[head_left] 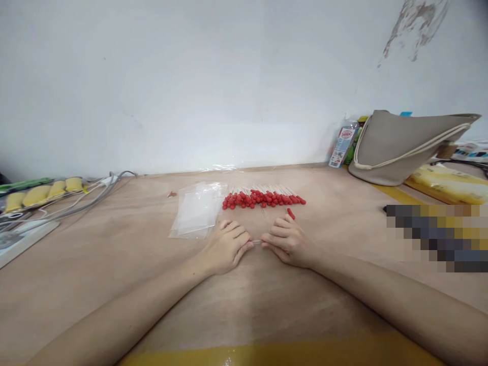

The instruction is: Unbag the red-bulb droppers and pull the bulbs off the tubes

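Note:
My left hand and my right hand face each other low over the table, fingers closed. Between their fingertips stretches a thin, clear strip, both ends pinched; its exact kind is too small to tell. Just behind lies a row of several pale sticks with rounded red tips, red ends towards me. A single red tip shows by the knuckles of my right hand; I cannot tell what it is attached to. Flat clear plastic bags are spread beyond my left hand.
A grey drawstring bag, a carton and a yellow soft pack stand at the right. Cables, yellow pouches and a white tray-like object lie at the left. A wall closes off the back.

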Demonstrator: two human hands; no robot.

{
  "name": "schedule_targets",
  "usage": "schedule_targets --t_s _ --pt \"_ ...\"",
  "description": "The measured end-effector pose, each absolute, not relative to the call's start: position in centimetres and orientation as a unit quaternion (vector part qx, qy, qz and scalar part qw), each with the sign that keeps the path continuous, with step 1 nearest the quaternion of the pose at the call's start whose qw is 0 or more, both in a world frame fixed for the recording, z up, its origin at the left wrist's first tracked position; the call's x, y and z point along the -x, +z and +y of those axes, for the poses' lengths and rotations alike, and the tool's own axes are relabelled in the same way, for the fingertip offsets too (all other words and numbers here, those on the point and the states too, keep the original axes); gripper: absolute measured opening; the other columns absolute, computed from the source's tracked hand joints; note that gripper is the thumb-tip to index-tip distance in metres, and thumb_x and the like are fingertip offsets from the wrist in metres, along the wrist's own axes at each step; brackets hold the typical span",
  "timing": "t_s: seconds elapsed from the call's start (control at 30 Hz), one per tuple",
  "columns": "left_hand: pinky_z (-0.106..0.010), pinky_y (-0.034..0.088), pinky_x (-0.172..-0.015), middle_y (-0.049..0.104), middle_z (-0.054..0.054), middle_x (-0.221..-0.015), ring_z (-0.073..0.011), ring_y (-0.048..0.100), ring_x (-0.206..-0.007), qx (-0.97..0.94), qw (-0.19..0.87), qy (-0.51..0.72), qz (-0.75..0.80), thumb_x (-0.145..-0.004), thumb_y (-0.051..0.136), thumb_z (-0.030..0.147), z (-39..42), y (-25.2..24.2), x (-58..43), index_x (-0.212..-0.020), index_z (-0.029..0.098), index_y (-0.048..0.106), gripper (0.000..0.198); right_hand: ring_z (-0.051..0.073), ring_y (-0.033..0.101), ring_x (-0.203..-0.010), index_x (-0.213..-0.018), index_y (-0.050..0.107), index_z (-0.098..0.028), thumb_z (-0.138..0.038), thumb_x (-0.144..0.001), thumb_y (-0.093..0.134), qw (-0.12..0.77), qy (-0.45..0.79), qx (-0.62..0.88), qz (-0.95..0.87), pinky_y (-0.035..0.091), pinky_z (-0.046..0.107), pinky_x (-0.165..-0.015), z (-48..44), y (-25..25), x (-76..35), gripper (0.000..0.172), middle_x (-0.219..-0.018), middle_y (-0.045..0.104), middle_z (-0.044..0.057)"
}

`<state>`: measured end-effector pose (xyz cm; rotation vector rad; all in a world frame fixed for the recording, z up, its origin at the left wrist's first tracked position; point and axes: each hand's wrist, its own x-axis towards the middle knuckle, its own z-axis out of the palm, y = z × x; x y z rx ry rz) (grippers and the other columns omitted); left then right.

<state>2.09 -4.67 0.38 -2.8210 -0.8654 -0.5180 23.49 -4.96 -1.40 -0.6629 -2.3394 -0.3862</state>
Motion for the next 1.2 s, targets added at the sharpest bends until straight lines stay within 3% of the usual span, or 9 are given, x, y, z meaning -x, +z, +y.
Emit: schedule_targets --t_s 0.2,0.37,0.53,0.63,0.77,1.0,1.2 --pt "-0.032 0.038 -0.072 0.056 -0.004 -0.077 -0.0165 0.049 -0.075 0.913 0.054 -0.231 -0.331 -0.091 0.035 0.027 -4.2 0.1 0.1 -0.080 0.018 0.054 0.024 0.015 0.043 -0.066 -0.095 0.062 -0.019 -0.022 -0.087 0.044 0.365 -0.124 0.280 -0.879 0.032 0.029 -0.063 -4.5 -1.8 -25.3 0.019 -0.065 0.053 0.003" --pt "-0.028 0.044 -0.070 0.049 -0.006 -0.088 -0.0155 0.050 -0.079 0.841 0.022 -0.335 -0.424 -0.089 0.037 0.023 -1.3 0.6 1.5 -0.102 0.018 0.056 0.024 0.018 0.050 -0.072 -0.111 0.053 -0.013 -0.016 -0.085 0.038 0.400 -0.073 0.406 -0.819 0.041 0.031 -0.067 -2.9 -1.5 -25.7 0.031 -0.077 0.055 0.008" --pt "-0.029 0.045 -0.069 0.047 -0.004 -0.084 -0.0157 0.050 -0.075 0.831 0.050 -0.309 -0.460 -0.082 0.039 0.014 0.7 0.3 1.9 -0.108 0.018 0.054 0.030 0.019 0.053 -0.071 -0.090 0.052 -0.015 -0.012 -0.074 0.040 0.372 -0.041 0.463 -0.804 0.041 0.030 -0.064 -1.9 -1.6 -25.1 0.020 -0.077 0.058 0.007" --pt "-0.028 0.044 -0.066 0.051 -0.002 -0.081 -0.0153 0.051 -0.071 0.826 0.041 -0.299 -0.477 -0.079 0.042 0.015 1.1 -0.1 2.3 -0.101 0.020 0.051 0.024 0.017 0.053 -0.069 -0.075 0.049 -0.018 -0.010 -0.070 0.041 0.361 -0.041 0.472 -0.803 0.039 0.028 -0.062 -1.5 -1.8 -25.1 0.012 -0.074 0.058 0.005" --pt "-0.026 0.044 -0.063 0.052 -0.001 -0.078 -0.0142 0.052 -0.069 0.832 0.032 -0.290 -0.473 -0.080 0.044 0.020 1.5 -0.3 3.0 -0.079 0.020 0.051 0.008 0.016 0.052 -0.068 -0.073 0.050 -0.018 -0.009 -0.069 0.042 0.348 -0.042 0.480 -0.804 0.036 0.026 -0.063 -1.2 -2.1 -24.8 0.013 -0.074 0.057 0.005" --pt "-0.029 0.046 -0.069 0.057 -0.004 -0.086 -0.0140 0.055 -0.069 0.825 0.011 -0.291 -0.484 -0.081 0.051 0.041 1.0 -0.5 4.4 -0.081 0.019 0.063 0.025 0.017 0.052 -0.072 -0.073 0.055 -0.018 -0.019 -0.079 0.043 0.329 -0.062 0.484 -0.809 0.035 0.028 -0.066 -1.4 -2.3 -23.9 0.013 -0.071 0.058 0.004" --pt "-0.031 0.047 -0.071 0.057 -0.005 -0.091 -0.0150 0.056 -0.071 0.830 0.035 -0.275 -0.484 -0.082 0.048 0.046 0.4 -0.6 4.8 -0.083 0.019 0.065 0.031 0.018 0.053 -0.076 -0.080 0.056 -0.018 -0.037 -0.081 0.050 0.297 -0.072 0.477 -0.824 0.033 0.031 -0.070 -2.2 -1.7 -23.7 0.020 -0.078 0.060 0.005"
